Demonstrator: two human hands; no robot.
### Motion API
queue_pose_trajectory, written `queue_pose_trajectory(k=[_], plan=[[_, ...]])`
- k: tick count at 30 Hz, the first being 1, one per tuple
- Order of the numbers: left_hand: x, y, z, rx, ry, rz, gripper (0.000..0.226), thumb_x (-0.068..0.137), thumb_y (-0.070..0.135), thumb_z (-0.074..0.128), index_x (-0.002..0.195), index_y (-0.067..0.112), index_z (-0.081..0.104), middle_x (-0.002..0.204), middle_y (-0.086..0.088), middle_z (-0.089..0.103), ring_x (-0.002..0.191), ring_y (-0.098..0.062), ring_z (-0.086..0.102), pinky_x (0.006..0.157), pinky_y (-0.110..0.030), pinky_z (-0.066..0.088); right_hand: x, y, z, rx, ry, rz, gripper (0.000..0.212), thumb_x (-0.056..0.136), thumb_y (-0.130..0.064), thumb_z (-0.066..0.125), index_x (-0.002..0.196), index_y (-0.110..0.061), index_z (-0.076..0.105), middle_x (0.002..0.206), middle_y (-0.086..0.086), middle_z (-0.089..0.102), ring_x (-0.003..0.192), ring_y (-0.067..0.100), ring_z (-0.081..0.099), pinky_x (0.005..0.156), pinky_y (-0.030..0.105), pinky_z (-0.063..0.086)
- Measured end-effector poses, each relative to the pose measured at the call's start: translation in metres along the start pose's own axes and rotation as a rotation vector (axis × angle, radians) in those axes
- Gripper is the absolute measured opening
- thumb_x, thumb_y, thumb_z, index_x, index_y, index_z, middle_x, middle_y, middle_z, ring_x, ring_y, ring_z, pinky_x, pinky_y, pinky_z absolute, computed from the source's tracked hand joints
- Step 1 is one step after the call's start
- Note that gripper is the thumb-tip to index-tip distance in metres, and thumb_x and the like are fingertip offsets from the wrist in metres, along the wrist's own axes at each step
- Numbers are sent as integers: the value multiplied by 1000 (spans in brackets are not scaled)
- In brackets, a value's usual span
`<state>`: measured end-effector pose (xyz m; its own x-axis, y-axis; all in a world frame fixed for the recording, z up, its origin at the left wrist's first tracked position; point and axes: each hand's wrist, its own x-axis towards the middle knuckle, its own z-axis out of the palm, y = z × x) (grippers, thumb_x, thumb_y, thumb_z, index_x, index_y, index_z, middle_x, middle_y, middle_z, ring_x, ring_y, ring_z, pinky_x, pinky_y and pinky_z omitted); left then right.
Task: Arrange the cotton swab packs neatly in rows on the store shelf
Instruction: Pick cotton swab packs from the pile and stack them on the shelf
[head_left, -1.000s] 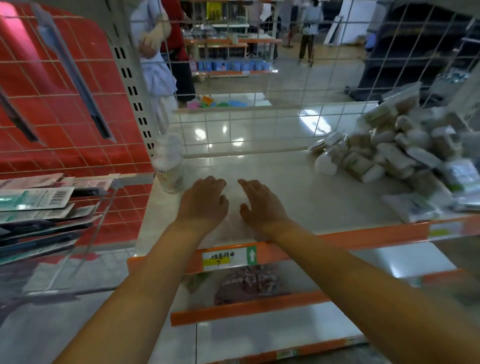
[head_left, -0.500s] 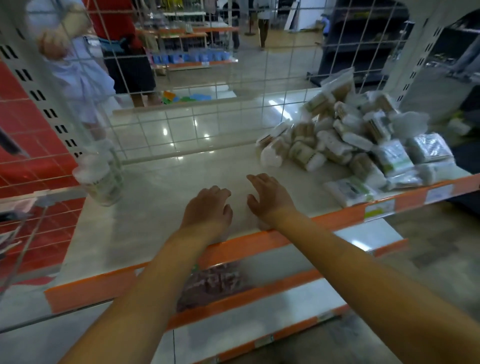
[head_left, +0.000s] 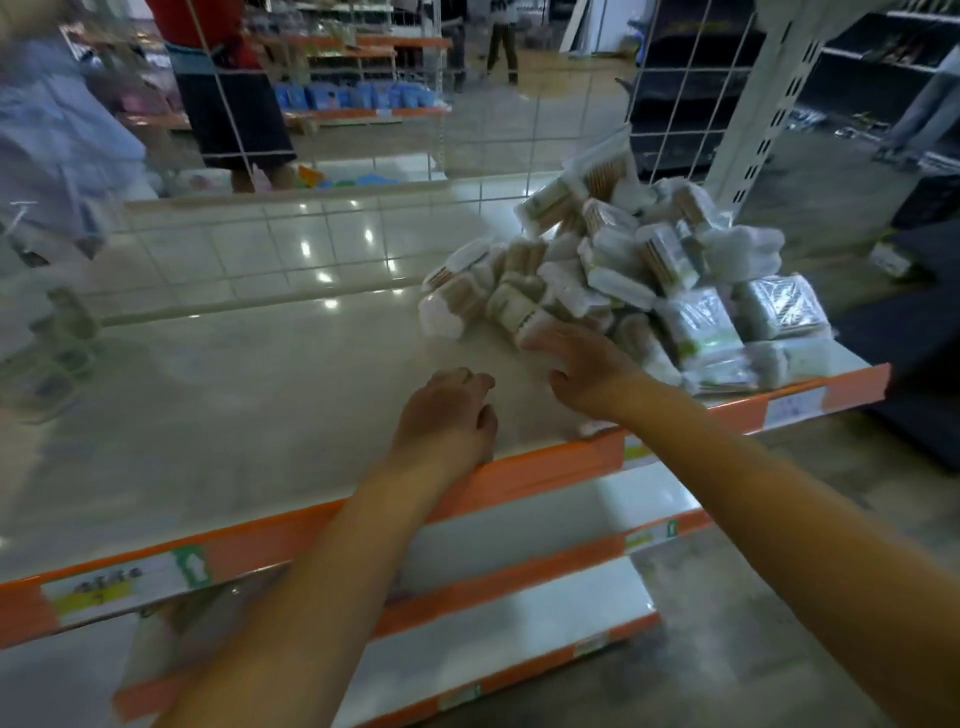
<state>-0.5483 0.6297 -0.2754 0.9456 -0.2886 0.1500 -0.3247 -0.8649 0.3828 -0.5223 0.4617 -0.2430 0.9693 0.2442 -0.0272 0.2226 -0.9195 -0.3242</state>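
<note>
A loose heap of cotton swab packs (head_left: 623, 270) in clear wrap lies on the right part of the white shelf (head_left: 234, 395), reaching the wire back panel. My right hand (head_left: 582, 364) is stretched out with spread fingers, its fingertips at the near-left foot of the heap, touching a pack there. My left hand (head_left: 447, 415) rests palm down on the shelf near the orange front edge, fingers loosely bent, holding nothing. The left half of the shelf carries no packs.
A blurred clear bottle (head_left: 62, 338) stands at the shelf's far left. A wire grid (head_left: 467, 156) backs the shelf and a white upright post (head_left: 753, 104) stands behind the heap. Lower orange-edged shelves (head_left: 519, 613) lie beneath. People stand in the aisle behind.
My view has swung right, bringing the heap closer to centre. My right hand has moved forward and right from beside the left hand to the foot of the heap. My left hand stayed near the front edge.
</note>
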Motion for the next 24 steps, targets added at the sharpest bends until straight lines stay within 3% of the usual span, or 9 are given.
queue_pose_trajectory(k=[1,3,5,7,9,12,16,20,24], plan=[[5,6,3,-6,-4,3,39,90,21,46,129,15,50,125,-7,52,118,-24,42,89,-31,36,-1,7,-8,23,-89,-9,47,91,-9,46,136,-22,41,145,-3,35,133,15,31,98,11,20],[13,16,5,-16,-15,-1,39,91,22,46,129,15,50,124,-7,51,117,-24,42,90,-32,36,-4,17,-21,43,-252,-25,51,89,-5,48,137,-22,40,142,-3,39,130,16,37,96,14,28],[20,22,8,-7,-19,-14,38,91,24,45,128,16,50,125,-5,51,117,-24,43,91,-32,37,-7,26,-31,-8,-360,-31,47,88,-1,46,129,-22,44,125,-6,50,119,19,45,87,19,38],[26,24,10,8,-3,-24,37,92,25,45,127,16,51,124,-5,51,115,-23,43,90,-32,36,-8,32,-35,-32,-404,-28,38,87,-2,44,120,-19,49,108,-3,55,107,21,49,73,21,39],[28,24,13,8,16,-32,35,91,24,46,125,16,52,123,-5,52,115,-24,43,90,-33,36,-8,33,-35,-39,-406,-27,42,88,-5,46,127,-19,46,113,-2,53,110,20,50,75,21,40],[29,20,17,-16,37,-35,35,90,21,48,124,14,54,122,-6,53,114,-24,44,90,-33,37,-6,33,-31,-1,-364,-27,57,86,-4,51,138,-24,39,126,1,51,114,17,49,91,26,42],[26,10,15,-118,21,-30,36,87,19,56,123,13,55,117,-6,55,110,-23,48,90,-30,38,-6,33,-28,108,-313,-36,63,83,0,58,139,-19,38,139,2,43,125,15,43,93,21,40],[19,-4,5,-204,-52,-5,42,85,19,63,125,11,54,116,-7,55,108,-22,51,91,-28,39,-3,27,-31,115,-274,-60,61,79,0,64,134,-17,44,135,3,44,125,17,43,98,29,42],[9,-21,-6,-169,-82,-5,45,85,20,63,128,10,51,126,-7,52,116,-23,47,97,-29,36,6,14,-27,74,-247,-64,51,78,-4,67,125,-17,53,122,3,51,115,20,48,94,33,43]])
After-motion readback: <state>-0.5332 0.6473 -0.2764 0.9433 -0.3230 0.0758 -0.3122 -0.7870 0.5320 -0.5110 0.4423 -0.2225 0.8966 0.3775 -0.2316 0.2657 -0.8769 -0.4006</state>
